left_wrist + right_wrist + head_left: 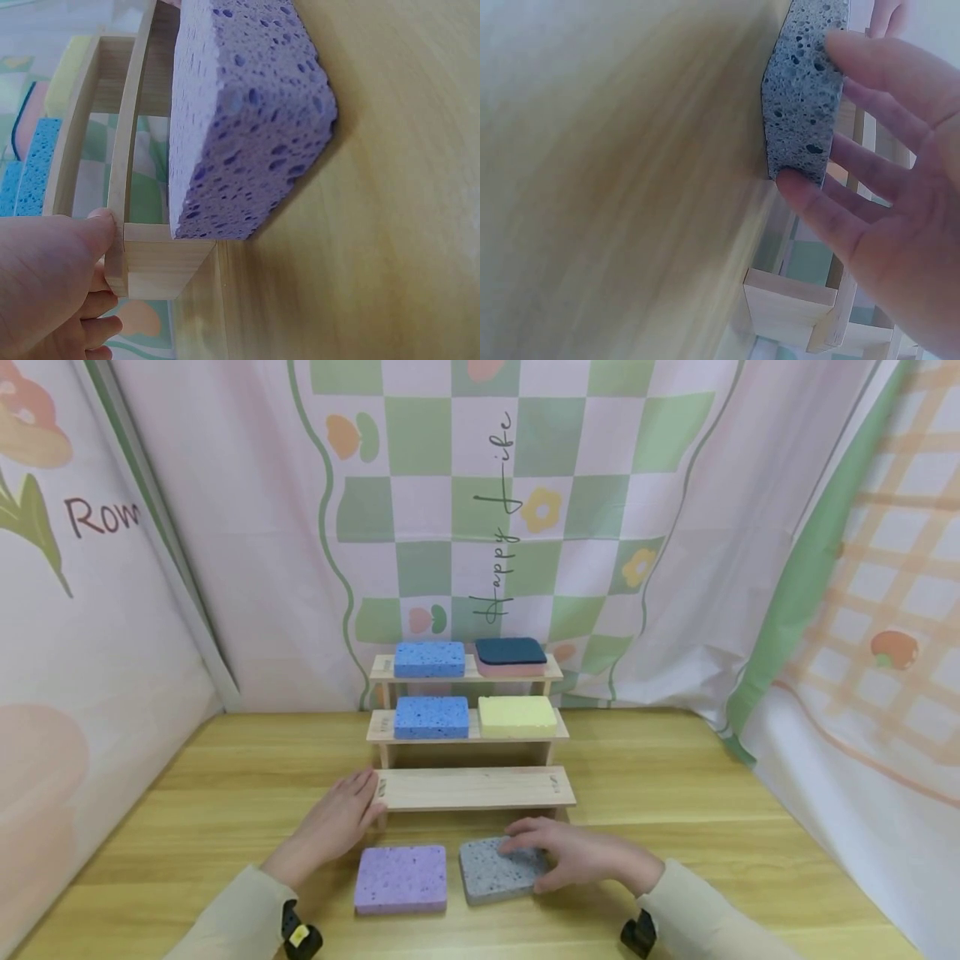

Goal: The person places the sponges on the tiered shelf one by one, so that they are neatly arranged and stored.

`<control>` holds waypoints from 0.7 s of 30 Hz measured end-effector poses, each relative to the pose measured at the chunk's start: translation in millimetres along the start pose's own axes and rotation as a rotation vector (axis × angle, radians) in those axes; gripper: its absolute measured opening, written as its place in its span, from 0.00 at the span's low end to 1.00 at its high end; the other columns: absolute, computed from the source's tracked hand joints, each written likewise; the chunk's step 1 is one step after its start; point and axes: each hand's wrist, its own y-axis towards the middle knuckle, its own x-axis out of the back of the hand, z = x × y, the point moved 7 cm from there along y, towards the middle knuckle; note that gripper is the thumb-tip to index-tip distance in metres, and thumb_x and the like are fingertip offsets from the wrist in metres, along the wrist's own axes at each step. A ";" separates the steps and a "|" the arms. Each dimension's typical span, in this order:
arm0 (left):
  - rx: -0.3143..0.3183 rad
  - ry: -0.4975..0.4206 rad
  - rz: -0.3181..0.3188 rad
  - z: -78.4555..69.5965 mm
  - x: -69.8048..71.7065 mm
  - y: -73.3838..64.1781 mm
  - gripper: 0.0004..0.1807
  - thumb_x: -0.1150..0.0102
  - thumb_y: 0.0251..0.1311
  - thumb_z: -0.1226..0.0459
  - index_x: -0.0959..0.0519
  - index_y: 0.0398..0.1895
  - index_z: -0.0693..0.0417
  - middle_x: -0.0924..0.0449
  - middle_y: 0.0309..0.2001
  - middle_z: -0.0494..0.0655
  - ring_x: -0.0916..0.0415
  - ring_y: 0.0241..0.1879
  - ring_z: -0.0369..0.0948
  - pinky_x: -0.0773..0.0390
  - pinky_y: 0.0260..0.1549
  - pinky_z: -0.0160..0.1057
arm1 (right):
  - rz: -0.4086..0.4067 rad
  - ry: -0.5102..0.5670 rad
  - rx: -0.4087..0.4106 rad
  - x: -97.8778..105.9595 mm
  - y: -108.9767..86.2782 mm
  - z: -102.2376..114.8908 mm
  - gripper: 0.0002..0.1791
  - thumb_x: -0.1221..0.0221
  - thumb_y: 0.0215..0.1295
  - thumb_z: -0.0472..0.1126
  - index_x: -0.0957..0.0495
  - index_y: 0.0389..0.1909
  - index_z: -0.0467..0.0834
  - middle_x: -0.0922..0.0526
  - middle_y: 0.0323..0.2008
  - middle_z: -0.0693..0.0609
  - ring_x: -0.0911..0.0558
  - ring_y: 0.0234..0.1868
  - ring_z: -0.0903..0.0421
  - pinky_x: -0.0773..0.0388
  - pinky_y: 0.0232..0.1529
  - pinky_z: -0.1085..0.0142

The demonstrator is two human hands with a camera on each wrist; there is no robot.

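Note:
My left hand (333, 822) is at the left end of the lowest step of a tiered wooden shelf (476, 787); its thumb and fingers grip that end in the left wrist view. Flat on the table, a speckled grey sponge (491, 870) is held by my right hand (577, 852). Its thumb is against the sponge's right edge, and other fingers reach over the top. Some fingertips are hidden behind the sponge in the right wrist view. A purple sponge (401, 878) with dark pores lies left of the grey one, near my left hand.
Two blue sponges, an upper one (429, 658) and a lower one (431, 717), sit on the shelf's left side. A pink sponge with a dark green top (511, 656) and a yellow sponge (517, 717) sit on the right. Printed curtains (262, 527) surround the wooden table (675, 793).

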 end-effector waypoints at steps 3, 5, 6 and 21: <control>0.001 -0.002 -0.001 0.4 -0.3 0.1 0.28 0.55 0.69 0.59 0.40 0.62 0.76 0.43 0.63 0.69 0.45 0.62 0.60 0.45 0.61 0.56 | -0.003 -0.002 0.003 -0.1 0.0 0.2 0.28 0.35 0.55 0.39 0.28 0.59 0.50 0.37 0.62 0.45 0.37 0.61 0.45 0.34 0.57 0.56; 0.003 -0.004 -0.002 0.8 -0.8 0.3 0.29 0.55 0.69 0.59 0.40 0.62 0.76 0.43 0.63 0.69 0.45 0.62 0.60 0.46 0.61 0.56 | -0.006 -0.006 0.009 0.0 0.0 0.7 0.28 0.35 0.54 0.38 0.28 0.58 0.50 0.37 0.62 0.45 0.37 0.61 0.45 0.33 0.57 0.57; 0.003 -0.006 -0.002 1.0 -1.0 0.4 0.29 0.55 0.69 0.59 0.40 0.61 0.76 0.43 0.63 0.69 0.45 0.62 0.61 0.46 0.61 0.56 | -0.008 -0.008 0.011 0.1 -0.1 1.0 0.28 0.35 0.54 0.38 0.28 0.58 0.50 0.37 0.62 0.45 0.37 0.61 0.45 0.33 0.56 0.57; 0.011 -0.008 0.009 3.0 -3.4 1.1 0.29 0.57 0.69 0.58 0.41 0.62 0.76 0.44 0.64 0.69 0.46 0.63 0.60 0.46 0.61 0.56 | -0.053 -0.067 0.079 4.1 -1.0 6.1 0.29 0.37 0.50 0.33 0.27 0.57 0.47 0.33 0.59 0.43 0.34 0.58 0.48 0.31 0.53 0.60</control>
